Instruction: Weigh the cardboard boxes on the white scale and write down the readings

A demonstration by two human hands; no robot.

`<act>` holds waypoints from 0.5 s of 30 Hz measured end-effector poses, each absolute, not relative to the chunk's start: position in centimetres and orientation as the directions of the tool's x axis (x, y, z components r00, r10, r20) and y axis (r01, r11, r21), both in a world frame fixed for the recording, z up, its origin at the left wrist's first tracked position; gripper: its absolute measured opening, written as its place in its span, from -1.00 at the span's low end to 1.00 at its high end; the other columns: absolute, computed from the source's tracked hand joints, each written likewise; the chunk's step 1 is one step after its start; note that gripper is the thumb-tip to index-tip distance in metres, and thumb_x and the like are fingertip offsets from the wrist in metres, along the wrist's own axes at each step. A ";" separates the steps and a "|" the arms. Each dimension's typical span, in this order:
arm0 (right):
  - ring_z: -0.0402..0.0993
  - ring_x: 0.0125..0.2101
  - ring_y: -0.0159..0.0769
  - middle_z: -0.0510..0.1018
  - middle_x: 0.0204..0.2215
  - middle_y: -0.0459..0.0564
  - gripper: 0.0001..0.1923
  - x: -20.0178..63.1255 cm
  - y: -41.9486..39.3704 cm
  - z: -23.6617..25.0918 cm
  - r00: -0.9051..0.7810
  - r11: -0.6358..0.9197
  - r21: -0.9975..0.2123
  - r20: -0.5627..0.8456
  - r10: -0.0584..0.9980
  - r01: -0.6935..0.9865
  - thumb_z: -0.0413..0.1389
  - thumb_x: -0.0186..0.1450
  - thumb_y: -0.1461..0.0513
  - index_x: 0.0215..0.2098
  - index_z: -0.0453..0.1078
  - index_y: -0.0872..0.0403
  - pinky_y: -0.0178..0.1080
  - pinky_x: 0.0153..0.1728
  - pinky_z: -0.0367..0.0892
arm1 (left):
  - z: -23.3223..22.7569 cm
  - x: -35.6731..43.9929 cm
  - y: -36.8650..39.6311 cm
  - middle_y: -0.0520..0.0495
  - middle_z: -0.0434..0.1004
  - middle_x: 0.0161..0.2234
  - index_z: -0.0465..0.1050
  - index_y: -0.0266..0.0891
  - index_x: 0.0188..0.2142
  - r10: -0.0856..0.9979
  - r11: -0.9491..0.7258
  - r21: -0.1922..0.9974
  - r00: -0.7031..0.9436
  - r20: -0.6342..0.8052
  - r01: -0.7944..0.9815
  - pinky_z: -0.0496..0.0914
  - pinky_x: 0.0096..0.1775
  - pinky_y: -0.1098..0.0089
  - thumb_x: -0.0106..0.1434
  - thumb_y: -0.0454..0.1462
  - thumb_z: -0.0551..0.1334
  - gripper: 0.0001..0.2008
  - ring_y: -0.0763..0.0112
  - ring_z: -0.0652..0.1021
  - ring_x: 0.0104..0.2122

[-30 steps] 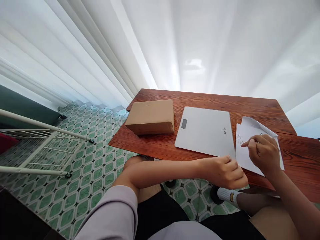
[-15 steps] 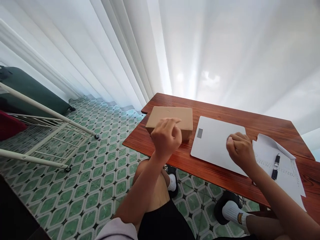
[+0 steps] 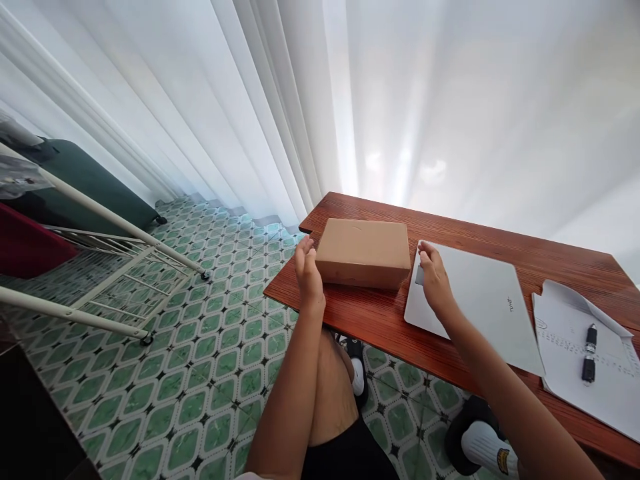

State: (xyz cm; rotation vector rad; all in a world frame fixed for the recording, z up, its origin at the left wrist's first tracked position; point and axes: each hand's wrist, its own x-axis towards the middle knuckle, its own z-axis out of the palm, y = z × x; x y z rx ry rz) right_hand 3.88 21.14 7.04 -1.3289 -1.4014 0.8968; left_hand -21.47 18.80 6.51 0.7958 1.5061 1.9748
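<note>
Head view: a cardboard box [image 3: 363, 253] was seen at the table's [image 3: 380, 313] left end beside a scale [image 3: 475, 300], flanked by the opened left hand [image 3: 309, 277] and right hand [image 3: 434, 280]; it was judged light, stiff, best gripped by its ends.

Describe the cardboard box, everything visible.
The cardboard box is a plain brown, closed, low rectangular carton, unmarked apart from a faint scuff on top. It lies flat near the left end of the wooden table, beside the white scale. The left hand is open at its left end, the right hand at its right end; contact is unclear.
</note>
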 end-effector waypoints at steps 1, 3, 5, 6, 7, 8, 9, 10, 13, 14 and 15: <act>0.20 0.39 0.03 0.28 0.41 0.07 -0.34 3.4 21.1 6.8 0.055 0.083 -0.968 0.098 0.994 0.238 -0.10 0.45 -0.18 0.38 0.22 -0.09 0.18 0.41 0.10 | 6.5 -21.4 18.9 -0.17 0.36 0.31 0.36 -0.17 0.23 0.736 -0.215 0.969 -0.672 0.080 -0.120 0.22 0.34 0.21 0.36 -0.16 0.11 -0.52 0.21 0.36 0.32; 0.10 0.44 0.03 0.17 0.47 0.03 -0.24 2.6 21.0 6.6 0.024 0.004 -0.979 0.009 1.000 0.205 -0.10 0.44 -0.23 0.47 0.10 -0.10 0.17 0.45 0.02 | 6.6 -21.1 18.8 -0.13 0.31 0.35 0.35 -0.15 0.27 0.769 -0.164 0.971 -0.639 0.017 -0.172 0.19 0.37 0.21 0.37 -0.12 0.14 -0.50 0.20 0.31 0.36; 0.00 0.48 0.03 0.11 0.50 -0.02 -0.20 2.1 20.8 6.5 -0.010 -0.005 -0.979 -0.007 1.000 0.204 -0.10 0.43 -0.24 0.51 0.04 -0.11 0.15 0.47 -0.04 | 6.9 -20.8 18.6 -0.11 0.28 0.38 0.33 -0.17 0.30 0.782 -0.122 0.983 -0.623 0.008 -0.140 0.18 0.38 0.22 0.39 -0.13 0.16 -0.49 0.20 0.29 0.38; -0.03 0.49 0.02 0.10 0.50 -0.05 -0.20 1.9 20.7 6.5 -0.034 0.019 -0.978 0.013 0.999 0.208 -0.10 0.43 -0.24 0.51 0.04 -0.12 0.15 0.48 -0.05 | 7.1 -20.7 18.5 -0.11 0.28 0.38 0.33 -0.18 0.30 0.788 -0.109 0.988 -0.616 0.020 -0.107 0.18 0.38 0.22 0.40 -0.14 0.16 -0.49 0.20 0.30 0.37; -0.04 0.49 0.01 0.11 0.50 -0.09 -0.22 1.7 20.6 6.6 -0.065 0.052 -0.976 0.039 0.997 0.210 -0.10 0.44 -0.23 0.51 0.05 -0.14 0.14 0.48 -0.06 | 7.2 -20.6 18.4 -0.12 0.29 0.37 0.33 -0.19 0.30 0.793 -0.102 0.992 -0.608 0.038 -0.071 0.18 0.37 0.23 0.41 -0.15 0.16 -0.49 0.20 0.31 0.36; -0.03 0.49 0.01 0.12 0.49 -0.12 -0.24 1.6 20.5 6.6 -0.101 0.084 -0.974 0.064 0.993 0.210 -0.10 0.45 -0.22 0.51 0.07 -0.16 0.14 0.48 -0.04 | 7.3 -20.6 18.3 -0.12 0.31 0.36 0.34 -0.21 0.30 0.795 -0.101 0.994 -0.604 0.055 -0.042 0.19 0.37 0.24 0.41 -0.16 0.16 -0.50 0.21 0.32 0.35; 0.00 0.48 0.00 0.15 0.48 -0.14 -0.27 1.5 20.4 6.6 -0.130 0.109 -0.972 0.083 0.988 0.209 -0.11 0.46 -0.21 0.50 0.07 -0.18 0.14 0.47 -0.02 | 7.4 -20.6 18.2 -0.13 0.32 0.35 0.34 -0.22 0.29 0.794 -0.102 0.994 -0.604 0.067 -0.025 0.20 0.36 0.25 0.41 -0.18 0.15 -0.51 0.21 0.34 0.35; 0.03 0.47 -0.01 0.18 0.47 -0.15 -0.29 1.4 20.4 6.6 -0.148 0.125 -0.970 0.095 0.984 0.210 -0.12 0.47 -0.21 0.50 0.07 -0.20 0.14 0.46 0.00 | 7.5 -20.6 18.2 -0.14 0.34 0.34 0.34 -0.24 0.29 0.793 -0.103 0.994 -0.605 0.067 -0.025 0.21 0.35 0.26 0.42 -0.19 0.15 -0.52 0.22 0.35 0.34; 0.03 0.47 -0.06 0.17 0.47 -0.19 -0.31 1.2 20.2 6.6 -0.130 0.120 -0.961 0.089 0.988 0.248 -0.15 0.49 -0.21 0.50 0.07 -0.23 0.12 0.48 -0.04 | 7.6 -20.7 18.2 -0.16 0.34 0.34 0.32 -0.26 0.30 0.788 -0.088 0.995 -0.615 0.036 -0.056 0.26 0.32 0.27 0.42 -0.21 0.16 -0.50 0.23 0.37 0.32; 0.00 0.48 -0.07 0.15 0.48 -0.19 -0.30 1.1 20.2 6.5 -0.109 0.107 -0.958 0.080 0.991 0.266 -0.17 0.49 -0.21 0.50 0.07 -0.22 0.11 0.49 -0.08 | 7.6 -20.7 18.2 -0.15 0.33 0.35 0.32 -0.25 0.31 0.790 -0.085 0.994 -0.613 0.029 -0.063 0.27 0.32 0.28 0.41 -0.20 0.18 -0.50 0.23 0.37 0.32; -0.04 0.49 -0.09 0.13 0.49 -0.18 -0.30 1.1 20.2 6.5 -0.092 0.091 -0.955 0.067 0.993 0.281 -0.18 0.49 -0.21 0.50 0.08 -0.20 0.09 0.50 -0.12 | 7.6 -20.7 18.2 -0.13 0.32 0.35 0.34 -0.23 0.30 0.793 -0.082 0.994 -0.609 0.023 -0.071 0.27 0.31 0.29 0.40 -0.21 0.20 -0.50 0.23 0.36 0.33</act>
